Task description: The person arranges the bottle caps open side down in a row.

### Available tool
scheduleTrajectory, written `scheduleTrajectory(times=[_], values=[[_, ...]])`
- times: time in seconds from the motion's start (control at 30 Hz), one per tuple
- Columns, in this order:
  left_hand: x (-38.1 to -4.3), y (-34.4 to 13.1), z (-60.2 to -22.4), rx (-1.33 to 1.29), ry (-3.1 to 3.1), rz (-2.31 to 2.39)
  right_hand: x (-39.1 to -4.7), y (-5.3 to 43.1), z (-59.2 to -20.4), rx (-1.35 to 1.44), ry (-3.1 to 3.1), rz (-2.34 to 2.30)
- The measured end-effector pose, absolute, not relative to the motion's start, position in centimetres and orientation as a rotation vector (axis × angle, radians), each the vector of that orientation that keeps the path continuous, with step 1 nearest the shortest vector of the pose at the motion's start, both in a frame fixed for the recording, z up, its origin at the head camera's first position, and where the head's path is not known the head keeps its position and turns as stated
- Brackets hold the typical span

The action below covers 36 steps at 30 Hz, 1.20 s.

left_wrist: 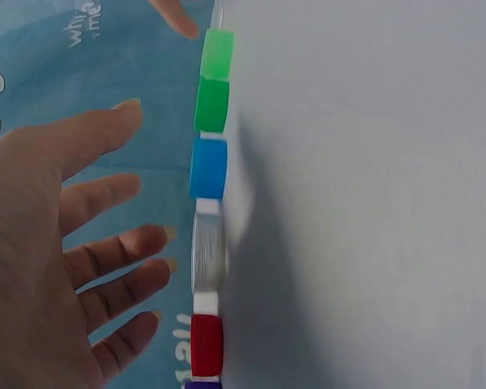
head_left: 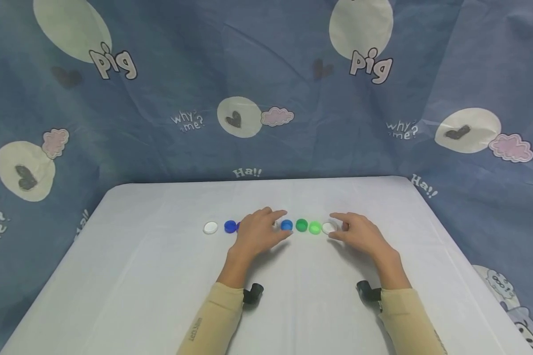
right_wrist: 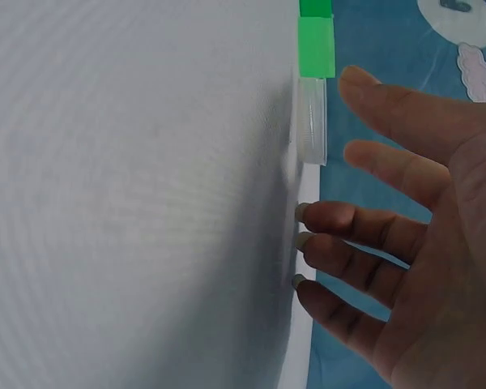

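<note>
The left hand [head_left: 259,229] hovers over the row of small discs with its fingers loosely spread, index and thumb well parted, holding nothing; the blue disc [head_left: 286,225] lies by the gap between its thumb and index tips, though whether the thumb touches it I cannot tell; the right hand [head_left: 360,231] is at the row's right end, fingers likewise parted and gripping nothing, its thumb tip overlapping the near edge of the clear disc [head_left: 326,227] in the head view, contact uncertain.

The discs lie in a sideways line across the table [head_left: 160,296], towards its far edge; between the blue and right-hand clear ones sit a dark green disc [head_left: 301,225] and a light green disc [head_left: 315,228]; left of the blue one, the left wrist view shows a second clear disc [left_wrist: 208,253], a red disc [left_wrist: 206,345] and the edge of a purple disc [left_wrist: 203,386]; a dark blue disc [head_left: 230,227] and a whitish disc [head_left: 210,227] lie out to the left.

Beige sleeves [head_left: 215,318] cover both forearms; a blue printed cloth [head_left: 160,74] hangs behind the table.
</note>
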State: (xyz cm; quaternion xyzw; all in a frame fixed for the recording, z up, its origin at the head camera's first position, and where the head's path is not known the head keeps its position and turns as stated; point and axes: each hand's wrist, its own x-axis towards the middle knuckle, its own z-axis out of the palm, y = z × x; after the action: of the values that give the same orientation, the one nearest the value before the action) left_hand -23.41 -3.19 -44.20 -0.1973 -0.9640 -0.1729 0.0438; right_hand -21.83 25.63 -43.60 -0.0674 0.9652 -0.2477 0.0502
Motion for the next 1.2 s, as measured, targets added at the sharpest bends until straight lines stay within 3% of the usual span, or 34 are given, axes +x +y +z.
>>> scheduleTrajectory(times=[1.2], values=[[-23.9,5.2,-45.4,-0.626,-2.922,-0.495,-22.1,25.8,-43.9,-0.145,2.955,-0.788]])
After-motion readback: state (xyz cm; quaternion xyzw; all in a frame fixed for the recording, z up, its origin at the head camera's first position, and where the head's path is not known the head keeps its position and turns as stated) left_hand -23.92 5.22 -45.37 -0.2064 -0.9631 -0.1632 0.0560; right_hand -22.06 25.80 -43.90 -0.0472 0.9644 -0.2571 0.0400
